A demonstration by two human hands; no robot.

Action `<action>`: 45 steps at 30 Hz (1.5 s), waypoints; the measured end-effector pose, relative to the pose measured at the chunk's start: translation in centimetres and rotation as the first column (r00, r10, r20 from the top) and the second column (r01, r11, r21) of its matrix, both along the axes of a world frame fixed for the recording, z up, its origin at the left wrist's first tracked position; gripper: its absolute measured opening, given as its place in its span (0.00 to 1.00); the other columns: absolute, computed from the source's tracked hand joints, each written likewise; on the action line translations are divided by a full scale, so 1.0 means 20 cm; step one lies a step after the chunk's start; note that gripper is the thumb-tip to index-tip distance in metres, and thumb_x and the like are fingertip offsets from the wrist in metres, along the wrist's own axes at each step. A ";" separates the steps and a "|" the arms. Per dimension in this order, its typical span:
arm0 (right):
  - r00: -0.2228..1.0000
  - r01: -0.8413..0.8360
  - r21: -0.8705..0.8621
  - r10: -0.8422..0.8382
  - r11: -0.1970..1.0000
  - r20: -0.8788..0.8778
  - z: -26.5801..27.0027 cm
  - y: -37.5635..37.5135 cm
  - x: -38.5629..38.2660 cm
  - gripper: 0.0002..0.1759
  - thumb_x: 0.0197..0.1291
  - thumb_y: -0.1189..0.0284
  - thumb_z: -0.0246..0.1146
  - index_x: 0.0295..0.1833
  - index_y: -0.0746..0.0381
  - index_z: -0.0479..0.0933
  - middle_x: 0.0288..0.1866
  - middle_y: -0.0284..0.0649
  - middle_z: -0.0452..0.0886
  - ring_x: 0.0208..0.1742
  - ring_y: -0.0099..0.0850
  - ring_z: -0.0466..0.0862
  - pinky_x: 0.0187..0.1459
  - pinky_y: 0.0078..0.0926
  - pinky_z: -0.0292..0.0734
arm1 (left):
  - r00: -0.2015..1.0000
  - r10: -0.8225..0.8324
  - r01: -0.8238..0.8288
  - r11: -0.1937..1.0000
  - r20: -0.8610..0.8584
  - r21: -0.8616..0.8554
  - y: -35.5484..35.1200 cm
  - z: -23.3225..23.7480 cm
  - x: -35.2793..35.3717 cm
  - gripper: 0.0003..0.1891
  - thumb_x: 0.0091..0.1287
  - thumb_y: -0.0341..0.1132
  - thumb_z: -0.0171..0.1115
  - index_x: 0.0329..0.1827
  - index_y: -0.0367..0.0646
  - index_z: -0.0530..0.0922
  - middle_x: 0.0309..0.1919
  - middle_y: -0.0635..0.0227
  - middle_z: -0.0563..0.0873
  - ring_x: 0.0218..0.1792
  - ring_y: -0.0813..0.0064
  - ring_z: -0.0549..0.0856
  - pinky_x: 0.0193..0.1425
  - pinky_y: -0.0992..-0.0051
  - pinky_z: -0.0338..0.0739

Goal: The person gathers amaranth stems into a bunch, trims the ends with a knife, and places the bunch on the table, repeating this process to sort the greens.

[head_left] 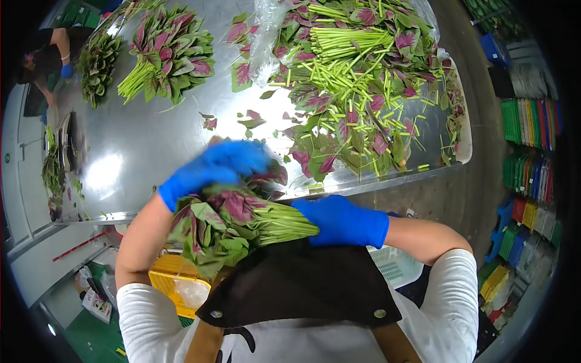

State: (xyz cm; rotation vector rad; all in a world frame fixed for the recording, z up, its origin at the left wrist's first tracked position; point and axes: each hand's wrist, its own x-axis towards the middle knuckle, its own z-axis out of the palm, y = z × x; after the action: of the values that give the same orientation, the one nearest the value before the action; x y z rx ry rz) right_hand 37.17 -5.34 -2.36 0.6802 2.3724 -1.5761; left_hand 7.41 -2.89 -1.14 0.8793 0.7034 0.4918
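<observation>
Left hand: the blue-gloved left hand [218, 168] is up over the leafy end of the bunch, pretty blurry, so I honestly can't tell if its fingers are gripping anything or just brushing the leaves.
Right hand: the right hand [345, 222], also in a blue glove, is at the stem end, fingers curled in behind the stems and grasping the bunch.
Bunch in hand: the bunch [281, 222] of red-and-green leafy veg is off the table, just past its near edge and right in front of the dark apron [302, 287]. Leaves point left, pale green stems point right.
Table: shiny metal table [175, 130], wet-looking, with glare spots and loose leaves scattered about.
Big pile: a heap of the same greens [408, 42] sits at the far right of the table, with a mess of chopped stems [351, 72] on and around it. A crumpled clear plastic bag [266, 45] is on its left side.
Other bunches: one full bunch [169, 54] lies toward the far left, with a darker green one [100, 69] just beside it.
Neighbour: another person's arm [62, 43] shows at the far left.
Down below: yellow basket [166, 279] on the left, pale basket [399, 267] on the right.
</observation>
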 end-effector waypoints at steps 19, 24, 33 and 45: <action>0.329 0.627 -0.665 -0.912 0.405 -0.245 -0.05 0.10 -0.33 0.35 0.52 0.76 0.69 0.66 0.65 0.63 0.56 0.39 0.76 0.53 0.26 0.78 0.55 0.27 0.74 | 0.643 0.727 -0.654 0.685 0.242 -0.319 -0.32 -0.20 0.35 0.28 0.67 0.43 0.54 0.65 0.33 0.66 0.59 0.51 0.76 0.61 0.57 0.76 0.66 0.62 0.70; 0.524 0.684 -0.675 -0.830 0.277 0.190 -0.32 -0.06 -0.19 0.30 0.55 0.67 0.69 0.62 0.64 0.70 0.52 0.38 0.79 0.51 0.25 0.79 0.54 0.26 0.74 | 0.624 0.778 -0.531 0.495 0.078 -0.688 -0.38 -0.48 0.45 0.22 0.68 0.35 0.57 0.63 0.37 0.69 0.55 0.59 0.80 0.54 0.67 0.82 0.59 0.67 0.76; 0.583 0.668 -0.633 -0.804 0.392 0.117 -0.28 0.02 -0.17 0.25 0.54 0.72 0.67 0.59 0.64 0.73 0.51 0.37 0.81 0.51 0.25 0.80 0.53 0.25 0.74 | 0.620 0.760 -0.759 0.518 -0.195 -0.395 -0.37 -0.33 0.54 0.20 0.62 0.27 0.60 0.59 0.38 0.72 0.49 0.62 0.83 0.49 0.68 0.83 0.54 0.68 0.79; 0.578 0.598 -0.744 -0.804 0.299 0.142 -0.30 0.02 -0.14 0.32 0.50 0.75 0.72 0.62 0.65 0.70 0.54 0.37 0.79 0.53 0.26 0.79 0.56 0.26 0.73 | 0.626 0.762 -0.739 0.510 -0.167 -0.440 -0.43 -0.29 0.51 0.25 0.58 0.21 0.59 0.61 0.39 0.70 0.52 0.63 0.81 0.51 0.68 0.82 0.58 0.69 0.77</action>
State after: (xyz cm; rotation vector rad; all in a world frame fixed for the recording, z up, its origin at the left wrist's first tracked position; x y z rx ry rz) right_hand 34.32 -5.00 -8.44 1.5027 1.2002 -2.8906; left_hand 17.52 -11.45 -6.91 0.0288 1.1081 1.0698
